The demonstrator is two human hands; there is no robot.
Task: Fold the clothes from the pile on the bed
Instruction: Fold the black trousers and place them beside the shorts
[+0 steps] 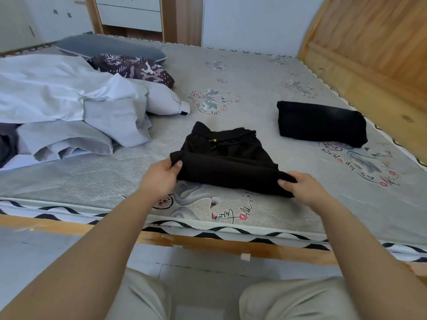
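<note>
Both hands on the black trousers, near edge of the bed. Left hand pinches the left end of the folded-over layer, thumb on top, fingers tucked under the cloth. Right hand grips the right end the same way, thumb over the fold. Between the two grips the fabric forms a thick band lying across the lower part of the trousers. Beyond the grips, the waistband with its drawstring lies flat on the mattress, cord tips look yellow, though they're small in view. Right of the right hand and further back: a folded black garment, well apart from the trousers. Left of the left hand and further back: pile of grey clothes, unfolded, with a patterned dark piece and a grey pillow behind it.
</note>
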